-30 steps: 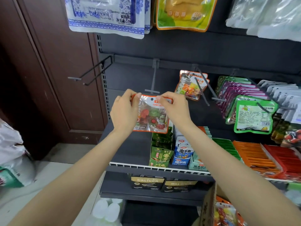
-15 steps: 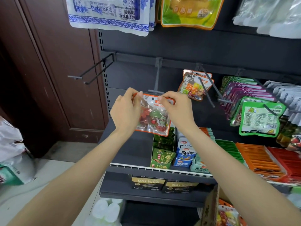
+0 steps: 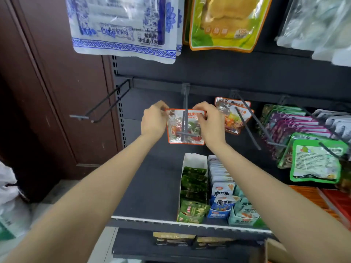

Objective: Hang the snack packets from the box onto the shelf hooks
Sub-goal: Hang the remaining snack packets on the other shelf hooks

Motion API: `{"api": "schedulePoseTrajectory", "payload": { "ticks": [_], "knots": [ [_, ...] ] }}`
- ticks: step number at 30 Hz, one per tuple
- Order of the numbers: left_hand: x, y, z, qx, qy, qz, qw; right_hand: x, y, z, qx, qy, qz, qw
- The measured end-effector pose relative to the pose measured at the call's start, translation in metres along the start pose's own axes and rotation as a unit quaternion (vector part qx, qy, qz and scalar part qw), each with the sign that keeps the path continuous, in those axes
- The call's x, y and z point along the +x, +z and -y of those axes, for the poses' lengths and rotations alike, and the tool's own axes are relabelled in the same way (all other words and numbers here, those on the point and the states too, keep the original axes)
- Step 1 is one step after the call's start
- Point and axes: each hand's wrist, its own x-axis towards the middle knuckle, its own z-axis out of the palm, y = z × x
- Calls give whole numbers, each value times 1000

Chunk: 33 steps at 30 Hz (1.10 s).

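An orange-edged clear snack packet [image 3: 191, 138] with coloured candies hangs between my hands at the middle grey shelf hook [image 3: 184, 111]. The hook's prong passes in front of the packet and its crossbar tip lies over the packet's lower half. My left hand [image 3: 154, 120] pinches the packet's top left corner. My right hand [image 3: 209, 123] pinches its top right corner. Two like packets [image 3: 232, 118] hang on the hook to the right. A corner of the cardboard box [image 3: 273, 249] shows at the bottom right.
A bare double-wire hook [image 3: 103, 109] sticks out at the left. Purple and green packets [image 3: 315, 158] fill hooks on the right. Big bags [image 3: 123, 25] hang overhead. Trays of small snacks [image 3: 193, 188] stand on the shelf [image 3: 148, 186] below. A brown door is at the left.
Both hands have carried the packet up and back along the middle hook, so the hook's prong now lies in front of the packet. The camera has tilted closer to the shelf.
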Motion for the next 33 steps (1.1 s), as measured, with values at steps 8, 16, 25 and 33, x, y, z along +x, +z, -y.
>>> {"api": "schedulePoseTrajectory", "payload": {
  "ticks": [8, 16, 25, 33],
  "knots": [
    [66, 21, -18, 18, -55, -1, 998, 68, 31, -29, -78, 81, -4, 994],
    [80, 27, -16, 55, -41, 0, 998, 86, 47, -26, -104, 86, 12, 991],
    [18, 26, -3, 99, 46, -48, 993, 27, 18, -8, -36, 60, 15, 997],
    [-131, 52, 8, 8, 23, 88, 996, -128, -41, -29, -3, 103, 165, 981]
  ]
}}
